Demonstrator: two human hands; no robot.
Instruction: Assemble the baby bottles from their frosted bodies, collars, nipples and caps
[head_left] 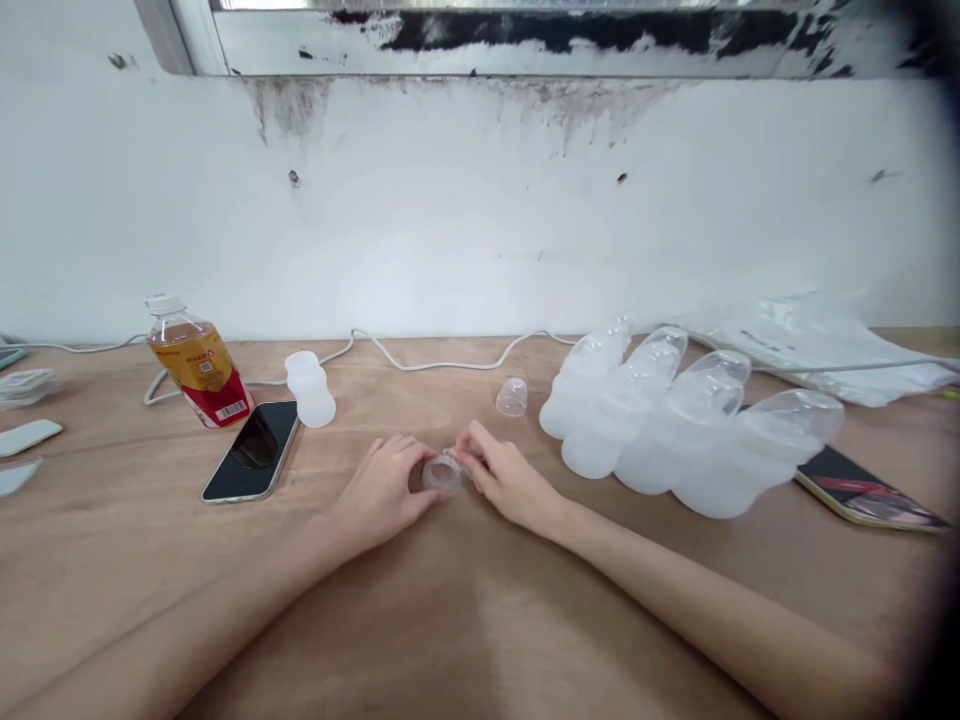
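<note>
Near the middle of the wooden table, my left hand grips a small clear plastic ring-shaped piece between thumb and fingers. My right hand pinches at the right edge of the same piece; whether its fingertips hold anything else is too small to tell. Just beyond my right hand stands a small clear plastic dome. Several frosted, rounded plastic containers with clear domed tops stand close together to the right. A white lobed piece lies beyond my left hand.
A drink bottle and a dark-screened phone are on the left. A white cable runs along the wall. Another phone lies partly behind the containers, and a clear plastic bag is at the back right. White flat pieces lie far left.
</note>
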